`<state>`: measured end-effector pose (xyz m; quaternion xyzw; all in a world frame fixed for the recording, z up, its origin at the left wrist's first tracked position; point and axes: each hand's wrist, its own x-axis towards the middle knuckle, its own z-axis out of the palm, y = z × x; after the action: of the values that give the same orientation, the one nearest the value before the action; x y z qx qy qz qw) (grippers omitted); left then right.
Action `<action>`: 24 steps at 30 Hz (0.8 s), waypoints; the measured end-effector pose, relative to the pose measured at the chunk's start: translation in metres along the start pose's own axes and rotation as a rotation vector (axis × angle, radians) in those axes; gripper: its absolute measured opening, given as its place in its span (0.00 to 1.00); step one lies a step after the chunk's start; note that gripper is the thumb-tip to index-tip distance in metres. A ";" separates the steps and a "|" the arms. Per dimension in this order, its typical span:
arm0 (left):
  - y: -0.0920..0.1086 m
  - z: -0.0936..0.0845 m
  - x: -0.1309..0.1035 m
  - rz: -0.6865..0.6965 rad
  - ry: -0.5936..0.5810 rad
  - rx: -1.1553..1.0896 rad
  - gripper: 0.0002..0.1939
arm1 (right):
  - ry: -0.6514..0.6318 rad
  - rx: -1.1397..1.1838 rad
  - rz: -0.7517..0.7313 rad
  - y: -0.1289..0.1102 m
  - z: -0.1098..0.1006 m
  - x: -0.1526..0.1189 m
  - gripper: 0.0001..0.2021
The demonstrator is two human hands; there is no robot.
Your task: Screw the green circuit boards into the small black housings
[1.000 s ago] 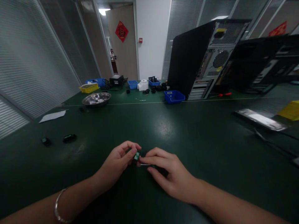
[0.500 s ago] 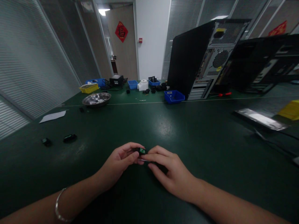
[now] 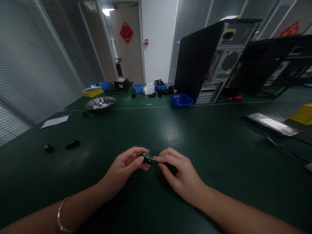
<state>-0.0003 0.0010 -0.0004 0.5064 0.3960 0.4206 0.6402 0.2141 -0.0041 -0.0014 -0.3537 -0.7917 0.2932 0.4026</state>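
My left hand (image 3: 129,163) is closed around a small black device with a green circuit board (image 3: 147,156) showing on its upper face. Thumb and fingers pinch its left part, and its right end sticks out. At that end is my right hand (image 3: 177,166), its index fingertip at or very close to the device. The right thumb stays apart from the index finger, and I see nothing between them. Two similar small black devices lie on the table to the left, one nearer (image 3: 72,144) and one farther out (image 3: 48,148).
The green table (image 3: 170,130) carries a metal bowl (image 3: 100,103), white paper (image 3: 55,122) and a blue bin (image 3: 181,100). Behind stands a black computer tower (image 3: 197,61). A bright lamp panel (image 3: 273,123) with a cable lies at right, beside a yellow bin (image 3: 302,114).
The device has turned in my left hand, so more of its green board shows. My right hand has drawn slightly right and up, its fingertips now at the device's right end.
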 end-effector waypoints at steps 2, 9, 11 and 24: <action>0.003 0.001 0.000 -0.008 0.002 0.028 0.09 | -0.004 -0.012 0.006 -0.001 -0.001 0.000 0.16; 0.011 0.005 -0.002 0.033 0.050 0.223 0.09 | -0.039 -0.034 0.016 -0.001 -0.003 0.001 0.15; 0.012 0.005 -0.004 0.067 0.056 0.286 0.09 | -0.044 -0.029 0.016 -0.002 -0.003 0.001 0.15; 0.010 0.009 -0.003 0.034 0.073 0.148 0.08 | -0.032 0.060 -0.010 -0.003 -0.003 0.002 0.14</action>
<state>0.0053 -0.0034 0.0115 0.5433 0.4403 0.4191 0.5791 0.2147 -0.0035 0.0028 -0.3331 -0.7906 0.3203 0.4017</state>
